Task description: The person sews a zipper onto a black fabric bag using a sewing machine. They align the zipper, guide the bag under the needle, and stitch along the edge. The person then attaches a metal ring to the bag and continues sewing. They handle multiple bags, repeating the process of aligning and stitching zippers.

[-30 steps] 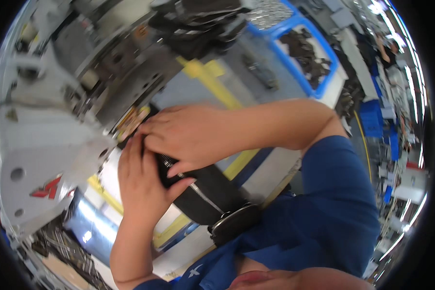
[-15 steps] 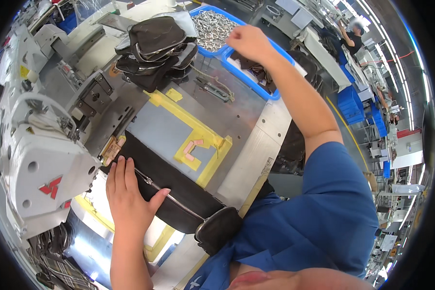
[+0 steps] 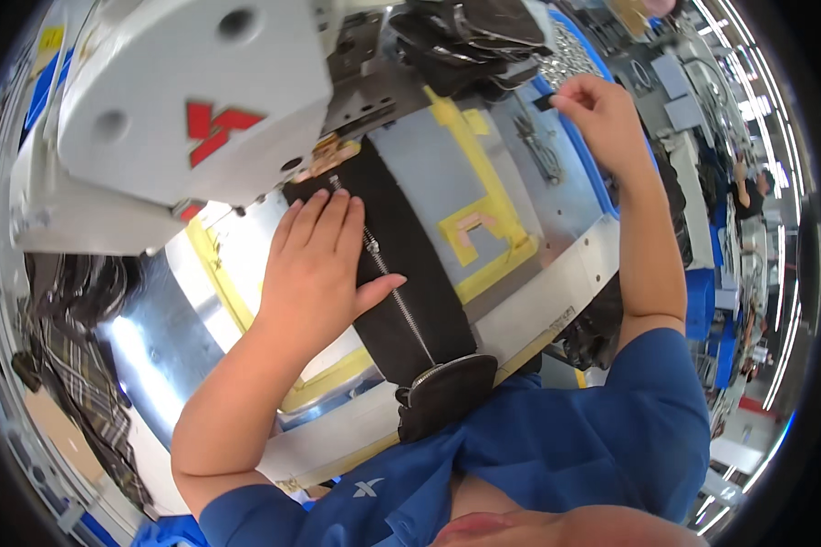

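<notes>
A long black fabric piece point(image 3: 415, 246) with a silver zipper point(image 3: 404, 310) lies across the work plate, its far end by the head of a white sewing machine point(image 3: 187, 109). At its near end a rounded black pouch part point(image 3: 452, 392) folds up against my shirt. My left hand point(image 3: 317, 264) lies flat on the fabric beside the zipper, fingers stretched and thumb apart. Over the blue bins at the far right, my right hand point(image 3: 602, 118) pinches a small black strip point(image 3: 545, 102) between thumb and fingers.
Stacked black zipped pouches point(image 3: 470, 41) stand at the back. Behind the strip is a blue bin point(image 3: 586, 159), beside another holding metal rings point(image 3: 570, 55). Snips point(image 3: 538, 146) and yellow tape point(image 3: 493, 182) are on the plate. Dark and plaid cloth point(image 3: 87, 365) hangs at left.
My right hand has come back from the bins and now shows a small black strip in its pinch. My left hand stays flat on the fabric. The whole view has shifted.
</notes>
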Tool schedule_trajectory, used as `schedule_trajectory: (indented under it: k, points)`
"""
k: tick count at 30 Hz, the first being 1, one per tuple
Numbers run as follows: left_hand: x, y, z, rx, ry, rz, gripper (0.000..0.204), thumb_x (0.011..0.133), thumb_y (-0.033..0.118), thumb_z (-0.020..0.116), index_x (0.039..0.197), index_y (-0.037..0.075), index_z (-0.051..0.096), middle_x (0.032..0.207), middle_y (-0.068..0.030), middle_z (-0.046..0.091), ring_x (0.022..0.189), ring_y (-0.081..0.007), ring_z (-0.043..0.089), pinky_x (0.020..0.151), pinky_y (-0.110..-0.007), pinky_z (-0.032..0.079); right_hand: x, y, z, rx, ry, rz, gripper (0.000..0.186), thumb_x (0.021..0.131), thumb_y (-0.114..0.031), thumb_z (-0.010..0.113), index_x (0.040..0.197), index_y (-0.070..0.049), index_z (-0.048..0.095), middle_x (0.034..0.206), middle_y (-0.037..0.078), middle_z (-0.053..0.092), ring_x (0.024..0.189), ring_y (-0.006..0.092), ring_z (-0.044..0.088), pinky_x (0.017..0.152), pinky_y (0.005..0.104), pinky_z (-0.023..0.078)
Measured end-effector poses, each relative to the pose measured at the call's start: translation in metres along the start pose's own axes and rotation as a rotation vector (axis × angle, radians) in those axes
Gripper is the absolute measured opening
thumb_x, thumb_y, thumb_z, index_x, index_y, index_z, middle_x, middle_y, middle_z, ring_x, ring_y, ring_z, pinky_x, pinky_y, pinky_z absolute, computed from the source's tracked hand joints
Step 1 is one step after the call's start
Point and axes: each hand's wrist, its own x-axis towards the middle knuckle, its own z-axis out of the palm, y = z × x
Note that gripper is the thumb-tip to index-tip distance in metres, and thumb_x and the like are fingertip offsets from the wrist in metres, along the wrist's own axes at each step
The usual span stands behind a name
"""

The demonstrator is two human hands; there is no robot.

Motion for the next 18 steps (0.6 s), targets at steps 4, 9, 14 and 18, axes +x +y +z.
schedule_trajectory:
  k: [4, 9, 14, 18]
  points:
    - [-0.003, 0.002, 0.0, -0.013, 0.019, 0.056, 0.072, 0.085, 0.049, 0.083, 0.131, -0.005, 0.068, 0.135, -0.0202, 0.069, 0.132, -0.0382, 0.062, 0.119, -0.053, 0.043, -0.012, -0.107, 0.077, 0.093, -0.176, -0.401, 0.012, 0.094, -0.011, 0.079, 0.099, -0.002, 0.073, 0.088, 0.009, 0.072, 0.077, 0.0208, 0.071, 0.074, 0.0342, 0.057]
    - [-0.007, 0.004, 0.002, -0.023, 0.032, 0.078, 0.064, 0.085, 0.044, 0.083, 0.126, -0.004, 0.072, 0.13, -0.0181, 0.072, 0.129, -0.0348, 0.064, 0.118, -0.051, 0.045, -0.001, -0.13, 0.146, -0.065, -0.151, -0.881, 0.017, 0.089, -0.007, 0.076, 0.105, -0.006, 0.071, 0.101, 0.009, 0.073, 0.091, 0.031, 0.071, 0.085, 0.0398, 0.058]
    - [-0.006, 0.003, 0.001, -0.057, 0.016, 0.081, 0.065, 0.084, 0.043, 0.083, 0.127, -0.004, 0.071, 0.13, -0.0187, 0.071, 0.129, -0.0339, 0.064, 0.118, -0.05, 0.045, -0.012, -0.132, 0.157, -0.125, -0.207, -0.96, 0.02, 0.085, -0.008, 0.075, 0.104, -0.008, 0.07, 0.106, 0.007, 0.073, 0.094, 0.0306, 0.071, 0.086, 0.0416, 0.058]
    - [-0.006, 0.003, 0.0, -0.068, 0.011, 0.072, 0.065, 0.083, 0.043, 0.083, 0.127, -0.004, 0.071, 0.131, -0.0188, 0.07, 0.129, -0.0334, 0.063, 0.118, -0.05, 0.045, -0.013, -0.131, 0.158, -0.099, -0.267, -0.964, 0.025, 0.084, -0.009, 0.077, 0.108, -0.007, 0.072, 0.111, 0.008, 0.074, 0.1, 0.03, 0.072, 0.09, 0.0423, 0.059]
